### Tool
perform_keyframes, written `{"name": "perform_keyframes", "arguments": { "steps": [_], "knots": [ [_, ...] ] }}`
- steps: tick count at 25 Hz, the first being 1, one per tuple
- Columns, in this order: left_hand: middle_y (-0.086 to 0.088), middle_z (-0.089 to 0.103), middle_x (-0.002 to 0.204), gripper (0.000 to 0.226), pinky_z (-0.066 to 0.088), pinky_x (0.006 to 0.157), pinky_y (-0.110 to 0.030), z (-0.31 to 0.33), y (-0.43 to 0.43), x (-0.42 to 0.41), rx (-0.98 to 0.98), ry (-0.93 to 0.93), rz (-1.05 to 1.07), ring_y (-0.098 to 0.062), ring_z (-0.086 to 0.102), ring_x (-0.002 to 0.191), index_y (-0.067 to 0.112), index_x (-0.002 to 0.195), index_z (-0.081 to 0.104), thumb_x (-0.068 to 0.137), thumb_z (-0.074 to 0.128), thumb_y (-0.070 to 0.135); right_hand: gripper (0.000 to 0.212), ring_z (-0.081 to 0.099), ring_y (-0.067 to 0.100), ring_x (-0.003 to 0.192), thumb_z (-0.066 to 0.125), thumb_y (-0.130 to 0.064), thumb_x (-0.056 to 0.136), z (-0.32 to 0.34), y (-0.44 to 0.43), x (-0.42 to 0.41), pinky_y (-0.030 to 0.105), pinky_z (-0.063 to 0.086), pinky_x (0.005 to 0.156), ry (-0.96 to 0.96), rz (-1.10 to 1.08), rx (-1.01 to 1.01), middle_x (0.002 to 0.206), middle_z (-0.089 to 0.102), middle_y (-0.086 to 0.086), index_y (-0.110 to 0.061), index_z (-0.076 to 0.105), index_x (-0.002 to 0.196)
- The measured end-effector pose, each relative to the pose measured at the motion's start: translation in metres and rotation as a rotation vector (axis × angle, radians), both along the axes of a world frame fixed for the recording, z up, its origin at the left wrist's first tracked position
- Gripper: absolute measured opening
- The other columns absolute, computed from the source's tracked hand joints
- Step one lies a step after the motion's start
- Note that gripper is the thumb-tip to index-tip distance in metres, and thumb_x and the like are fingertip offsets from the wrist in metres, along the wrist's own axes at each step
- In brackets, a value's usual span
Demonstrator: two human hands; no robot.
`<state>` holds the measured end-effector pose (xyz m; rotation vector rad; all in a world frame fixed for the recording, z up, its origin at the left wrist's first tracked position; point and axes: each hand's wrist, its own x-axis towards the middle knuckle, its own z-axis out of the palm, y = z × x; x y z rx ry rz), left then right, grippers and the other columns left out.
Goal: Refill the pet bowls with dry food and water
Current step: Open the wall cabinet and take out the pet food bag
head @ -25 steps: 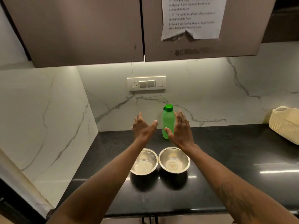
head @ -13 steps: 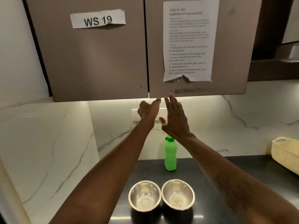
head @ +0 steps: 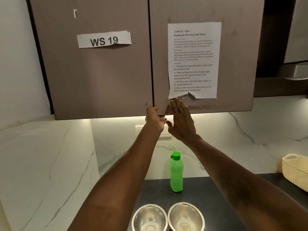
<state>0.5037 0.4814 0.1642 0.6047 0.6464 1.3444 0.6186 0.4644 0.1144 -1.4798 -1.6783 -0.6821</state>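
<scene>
Two empty steel bowls, the left bowl and the right bowl, stand side by side on the black counter at the bottom edge of the view. Behind them a green water bottle with a green cap stands upright. Both arms reach up to the brown wall cabinet. My left hand pinches the lower edge of the doors at their seam, thumb in front and fingers underneath. My right hand lies flat against the right door, fingers apart, holding nothing. No pet food is in sight.
A task sheet is taped on the right door and a "WS 19" label on the left door. A cream plastic basket sits on the counter at the far right. Marble walls close off the left side and the back.
Both hands have risen from above the bowls to the cabinet's lower edge. The left hand has closed on the door edge. My view has tilted upward.
</scene>
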Motion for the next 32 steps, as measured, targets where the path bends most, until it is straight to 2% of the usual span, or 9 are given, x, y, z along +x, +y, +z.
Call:
{"name": "perform_keyframes", "arguments": {
  "steps": [5,9,11,14,16,22,26,28,32],
  "knots": [
    [-0.019,0.057,0.142,0.045,0.042,0.110,-0.049,-0.009,-0.001,-0.002,-0.026,-0.031,0.013,-0.034,0.058,0.132,0.006,0.144,0.050,0.102,0.051,0.022,0.092,0.015,0.029,0.157,0.076,-0.028,0.085,-0.005,0.003,0.009,0.048,0.019,0.127,-0.014,-0.015,0.006,0.169,0.022,0.012,-0.007,0.026,0.160],
    [-0.018,0.058,0.139,0.044,0.044,0.110,-0.048,-0.018,-0.003,-0.004,-0.024,-0.033,-0.002,-0.033,0.060,0.125,0.008,0.141,0.055,0.103,0.052,0.029,0.090,0.017,0.030,0.157,0.077,-0.028,0.084,-0.009,0.002,0.013,0.050,0.023,0.126,-0.018,-0.001,0.026,0.168,0.024,0.013,-0.008,0.029,0.158],
    [-0.017,0.061,0.131,0.039,0.046,0.110,-0.048,-0.020,-0.005,-0.007,-0.016,-0.025,-0.008,-0.033,0.061,0.119,0.008,0.131,0.060,0.103,0.054,0.034,0.089,0.017,0.029,0.157,0.075,-0.028,0.085,-0.010,-0.001,0.013,0.048,0.020,0.127,-0.005,0.007,0.035,0.168,0.024,0.013,-0.009,0.029,0.158],
    [-0.016,0.065,0.122,0.031,0.049,0.108,-0.048,-0.024,-0.012,-0.015,0.000,0.011,-0.035,-0.032,0.062,0.121,0.009,0.110,0.064,0.102,0.059,0.038,0.086,0.017,0.029,0.157,0.071,-0.032,0.087,-0.013,-0.010,0.011,0.047,0.018,0.127,0.021,0.032,0.068,0.169,0.022,0.013,-0.011,0.028,0.159],
    [-0.014,0.067,0.120,0.032,0.051,0.104,-0.047,-0.026,-0.020,-0.019,0.027,0.057,-0.048,-0.030,0.062,0.120,0.009,0.113,0.065,0.101,0.061,0.039,0.084,0.020,0.032,0.156,0.069,-0.035,0.088,-0.015,-0.019,0.013,0.047,0.020,0.126,0.029,0.049,0.111,0.168,0.023,0.015,-0.012,0.030,0.159],
    [-0.011,0.067,0.116,0.026,0.049,0.108,-0.048,-0.037,-0.047,-0.031,0.135,0.169,-0.104,-0.028,0.059,0.117,0.015,0.111,0.065,0.103,0.062,0.039,0.082,0.020,0.031,0.156,0.069,-0.030,0.092,-0.025,-0.040,0.018,0.045,0.030,0.124,0.092,0.106,0.189,0.169,0.022,0.012,-0.015,0.028,0.161],
    [-0.010,0.068,0.111,0.013,0.050,0.108,-0.050,-0.041,-0.067,-0.048,0.256,0.333,-0.120,-0.026,0.059,0.109,0.017,0.102,0.065,0.104,0.063,0.030,0.081,0.023,0.030,0.155,0.072,-0.025,0.092,-0.029,-0.055,0.019,0.048,0.032,0.123,0.125,0.138,0.251,0.168,0.026,0.012,-0.013,0.029,0.160],
    [-0.009,0.070,0.109,0.013,0.050,0.108,-0.050,-0.040,-0.082,-0.053,0.318,0.400,-0.152,-0.022,0.062,0.105,0.016,0.096,0.064,0.104,0.062,0.026,0.079,0.025,0.031,0.155,0.072,-0.021,0.092,-0.031,-0.067,0.017,0.050,0.033,0.122,0.168,0.153,0.292,0.166,0.029,0.013,-0.012,0.030,0.158],
    [-0.014,0.073,0.118,0.014,0.054,0.105,-0.052,-0.039,-0.104,-0.054,0.399,0.400,-0.245,-0.028,0.069,0.112,0.012,0.088,0.062,0.100,0.068,0.017,0.077,0.028,0.031,0.154,0.073,-0.011,0.090,-0.033,-0.089,0.020,0.051,0.037,0.120,0.252,0.184,0.359,0.164,0.033,0.012,-0.011,0.033,0.157]
  ]
}}
